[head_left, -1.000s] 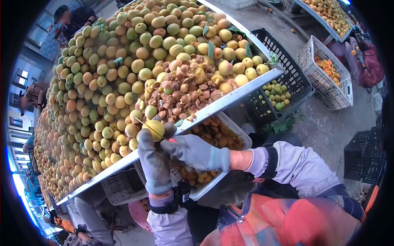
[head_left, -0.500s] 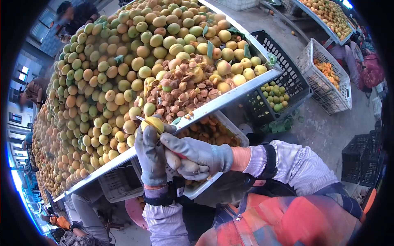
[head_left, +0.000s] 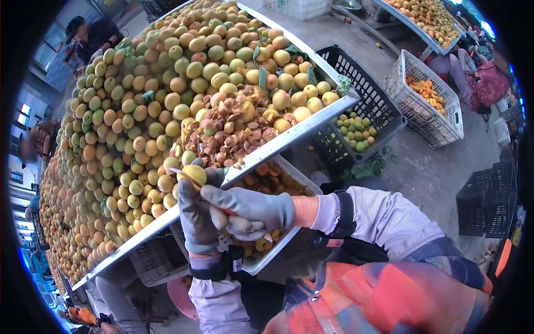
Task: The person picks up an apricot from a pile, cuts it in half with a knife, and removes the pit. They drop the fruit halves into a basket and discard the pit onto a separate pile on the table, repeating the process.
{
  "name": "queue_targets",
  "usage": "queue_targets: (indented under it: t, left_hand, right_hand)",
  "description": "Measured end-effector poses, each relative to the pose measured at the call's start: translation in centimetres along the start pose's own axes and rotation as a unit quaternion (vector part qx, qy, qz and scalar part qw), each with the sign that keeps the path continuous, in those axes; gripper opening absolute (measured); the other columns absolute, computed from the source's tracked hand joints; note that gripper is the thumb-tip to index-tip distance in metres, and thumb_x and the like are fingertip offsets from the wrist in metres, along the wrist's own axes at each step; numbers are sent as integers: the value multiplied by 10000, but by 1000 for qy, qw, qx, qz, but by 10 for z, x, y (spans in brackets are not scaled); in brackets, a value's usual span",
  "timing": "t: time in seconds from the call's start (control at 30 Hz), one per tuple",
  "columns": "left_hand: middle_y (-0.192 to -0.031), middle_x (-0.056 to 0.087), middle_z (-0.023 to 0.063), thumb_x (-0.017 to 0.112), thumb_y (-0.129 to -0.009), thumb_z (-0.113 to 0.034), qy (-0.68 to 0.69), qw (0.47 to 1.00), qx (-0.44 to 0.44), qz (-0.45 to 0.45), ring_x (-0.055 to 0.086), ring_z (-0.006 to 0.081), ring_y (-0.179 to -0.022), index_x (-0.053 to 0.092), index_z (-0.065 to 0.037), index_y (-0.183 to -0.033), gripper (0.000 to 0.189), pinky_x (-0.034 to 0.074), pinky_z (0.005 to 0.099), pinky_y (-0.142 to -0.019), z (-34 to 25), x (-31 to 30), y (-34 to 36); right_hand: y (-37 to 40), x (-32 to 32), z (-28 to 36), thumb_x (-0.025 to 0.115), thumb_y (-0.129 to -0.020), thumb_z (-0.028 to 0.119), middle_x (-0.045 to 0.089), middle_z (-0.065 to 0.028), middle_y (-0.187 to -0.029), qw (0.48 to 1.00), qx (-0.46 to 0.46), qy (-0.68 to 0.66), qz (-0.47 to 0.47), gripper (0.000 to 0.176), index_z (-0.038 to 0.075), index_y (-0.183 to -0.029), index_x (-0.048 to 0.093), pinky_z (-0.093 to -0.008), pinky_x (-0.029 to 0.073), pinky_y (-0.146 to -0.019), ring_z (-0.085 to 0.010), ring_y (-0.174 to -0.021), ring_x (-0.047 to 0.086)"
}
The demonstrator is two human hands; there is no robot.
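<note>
Both my hands wear grey gloves and meet just over the near edge of a metal-rimmed table (head_left: 272,143). Held upright, my left hand (head_left: 197,217) has a yellow apricot (head_left: 196,174) at its fingertips. A small knife (head_left: 179,173) lies against the fruit, its pale blade tip sticking out on the far left side. My right hand (head_left: 247,209) is wrapped round the knife's red handle, mostly hidden by the fingers. Past the hands, brown apricot pits (head_left: 222,136) are heaped at the table edge, beside a large pile of whole apricots (head_left: 139,122).
Below the table edge sits a white crate (head_left: 303,181) of split apricots. To the right stand a black crate (head_left: 384,106) with green fruit and a white crate (head_left: 453,119) with orange halves. Black crates (head_left: 481,200) stand farther right. Other people work around the tables.
The view has shifted, so the table and crates appear farther left. My hands stay together, with the knife still at the apricot, which is turned a little differently.
</note>
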State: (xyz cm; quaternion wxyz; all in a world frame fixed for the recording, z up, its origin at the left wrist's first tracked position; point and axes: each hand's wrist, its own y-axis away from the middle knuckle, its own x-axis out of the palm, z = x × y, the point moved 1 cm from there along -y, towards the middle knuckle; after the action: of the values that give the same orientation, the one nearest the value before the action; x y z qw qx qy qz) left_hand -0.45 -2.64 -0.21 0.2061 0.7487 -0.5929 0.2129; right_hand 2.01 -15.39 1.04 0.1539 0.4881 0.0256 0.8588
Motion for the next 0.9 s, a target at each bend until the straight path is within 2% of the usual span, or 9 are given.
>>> queue_targets:
  t: [0.17, 0.3, 0.37, 0.43, 0.47, 0.5, 0.7, 0.83, 0.9]
  left_hand:
    - [-1129, 560, 65, 510, -911, -453, -160, 984, 74, -29, 555, 152, -992, 419, -8, -1298, 596, 452, 312, -900, -16, -10, -4]
    - [-1113, 515, 78, 551, -908, -230, -235, 951, 191, -68, 538, 135, -958, 408, 48, -1284, 489, 464, 276, -850, -32, -1, -1]
    - [-1124, 515, 81, 591, -875, -149, -315, 905, 282, -48, 538, 146, -969, 411, 52, -1277, 483, 451, 276, -873, -21, 9, 1]
    - [-1199, 514, 110, 698, -795, -128, -297, 929, 220, -9, 529, 189, -1020, 445, 32, -1253, 547, 430, 326, -906, -8, 19, 12]
    - [-1177, 525, 112, 724, -758, -127, -442, 849, 290, 13, 535, 215, -1015, 462, 8, -1252, 575, 436, 339, -891, -9, 20, 11]
    - [-1154, 536, 114, 749, -721, -127, -573, 740, 351, 35, 540, 242, -1011, 479, -15, -1251, 606, 442, 352, -877, -11, 20, 10]
    - [-1009, 560, 102, 702, -752, -227, -679, 650, 340, -7, 547, 298, -982, 485, -38, -1255, 580, 448, 368, -853, -13, 31, 18]
    - [-1008, 562, 87, 650, -824, -303, -658, 676, 331, 17, 555, 225, -911, 449, -5, -1274, 575, 451, 323, -817, -1, 25, 15]
    - [-1001, 549, 62, 581, -895, -311, -317, 917, 243, -9, 518, 128, -833, 434, 28, -1258, 518, 431, 254, -757, 13, 30, 16]
  right_hand:
    - [-1, 1, 12, 436, -849, 653, 555, 2, -647, 946, -27, 298, -128, 593, 70, -870, 545, -195, 333, -285, -55, -389, 456]
    - [11, -11, 35, 468, -821, 668, 589, -11, -771, 930, -197, 281, -133, 633, 60, -985, 534, -169, 400, -351, -33, -454, 504]
    - [10, -22, 44, 450, -848, 645, 577, -33, -816, 934, -158, 296, -125, 609, 55, -978, 533, -173, 434, -444, -51, -529, 544]
    - [-12, -29, 39, 523, -817, 633, 597, -54, -786, 919, -213, 229, -239, 692, 0, -1095, 513, -233, 405, -356, -103, -445, 532]
    - [-8, -24, 41, 392, -918, 562, 552, -81, -984, 890, -199, 322, -254, 578, 35, -1117, 520, -260, 458, -816, -134, -955, 553]
    - [-7, -22, 41, 392, -918, 562, 552, -81, -984, 890, -199, 319, -257, 578, 35, -1117, 520, -260, 458, -816, -134, -955, 553]
    - [-6, -9, 42, 488, -933, 427, 559, -39, -899, 913, -218, 236, -251, 441, 2, -1031, 550, -228, 453, -721, -87, -820, 523]
    - [-20, -18, 32, 560, -874, 481, 584, -33, -758, 881, -284, 255, -279, 471, 10, -870, 579, -236, 468, -633, -82, -699, 541]
    - [-23, -14, 27, 592, -873, 386, 584, -32, -693, 875, -323, 192, -306, 384, 8, -806, 588, -257, 467, -618, -90, -662, 536]
